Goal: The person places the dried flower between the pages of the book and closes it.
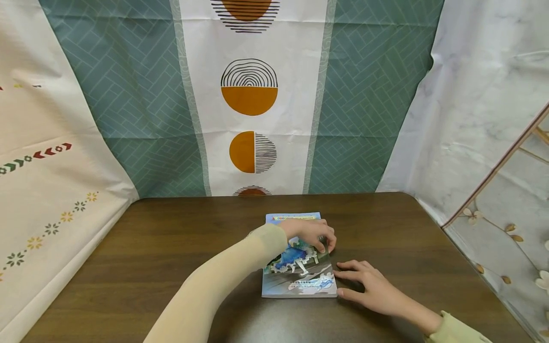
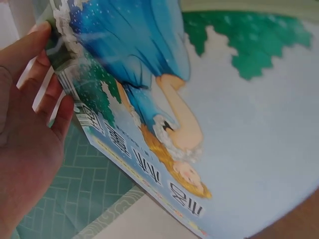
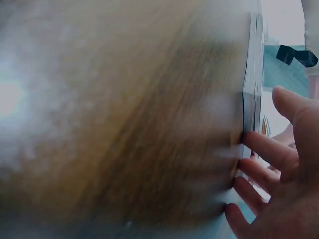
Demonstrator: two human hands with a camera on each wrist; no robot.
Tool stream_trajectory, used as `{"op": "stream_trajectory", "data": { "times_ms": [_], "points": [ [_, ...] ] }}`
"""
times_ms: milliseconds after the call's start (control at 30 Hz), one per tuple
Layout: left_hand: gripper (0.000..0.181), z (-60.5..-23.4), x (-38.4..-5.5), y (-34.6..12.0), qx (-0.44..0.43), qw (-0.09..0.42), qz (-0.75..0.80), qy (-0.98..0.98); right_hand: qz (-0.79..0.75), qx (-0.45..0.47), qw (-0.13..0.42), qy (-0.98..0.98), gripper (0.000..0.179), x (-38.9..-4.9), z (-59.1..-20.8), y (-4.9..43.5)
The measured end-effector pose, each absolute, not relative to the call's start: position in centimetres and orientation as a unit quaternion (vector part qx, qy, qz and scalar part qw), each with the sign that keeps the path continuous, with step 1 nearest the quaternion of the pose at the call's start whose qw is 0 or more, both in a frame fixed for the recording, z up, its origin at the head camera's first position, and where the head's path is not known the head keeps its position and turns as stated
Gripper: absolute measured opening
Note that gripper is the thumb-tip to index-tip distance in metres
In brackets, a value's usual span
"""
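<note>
A paperback book (image 1: pixel 300 276) with a blue and grey illustrated cover lies face up on the table. In the left wrist view its cover shows a figure in a blue dress (image 2: pixel 134 40) beside large title characters. My left hand (image 1: pixel 310 232) reaches across the cover, its fingers curled at the right edge and gripping there; the left wrist view has the thumb and fingers (image 2: pixel 62 117) along that edge. My right hand (image 1: pixel 371 288) rests on the table with fingers spread, fingertips right at the lower right edge of the book. From the right wrist, the page block (image 3: pixel 251 94) appears edge-on beside those fingertips.
The dark wooden table (image 1: pixel 193 228) extends around the book on all sides. Behind it hangs a green and white patterned cloth (image 1: pixel 364 95). A cream cloth (image 1: pixel 51 190) hangs at the left, and a marble-patterned sheet (image 1: pixel 480 119) at the right.
</note>
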State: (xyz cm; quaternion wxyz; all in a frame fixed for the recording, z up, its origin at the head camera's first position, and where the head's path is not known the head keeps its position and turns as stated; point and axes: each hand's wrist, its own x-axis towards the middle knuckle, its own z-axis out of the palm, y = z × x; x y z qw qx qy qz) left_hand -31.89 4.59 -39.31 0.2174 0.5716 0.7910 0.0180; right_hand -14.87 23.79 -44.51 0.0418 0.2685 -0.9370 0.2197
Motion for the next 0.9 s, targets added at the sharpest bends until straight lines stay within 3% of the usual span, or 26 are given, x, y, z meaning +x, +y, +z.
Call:
{"op": "stream_trajectory", "data": {
  "times_ms": [233,900],
  "points": [
    [0.004,-39.7,-32.0,4.6,0.561,0.218,0.014,0.799,0.220,0.250,0.040,-0.942,0.053,-14.9,-44.5,23.5],
    [0.008,-39.8,-32.1,4.0,0.562,0.200,0.037,0.802,0.262,0.183,0.081,-0.944,0.043,-14.9,-44.8,22.4]
  ]
}}
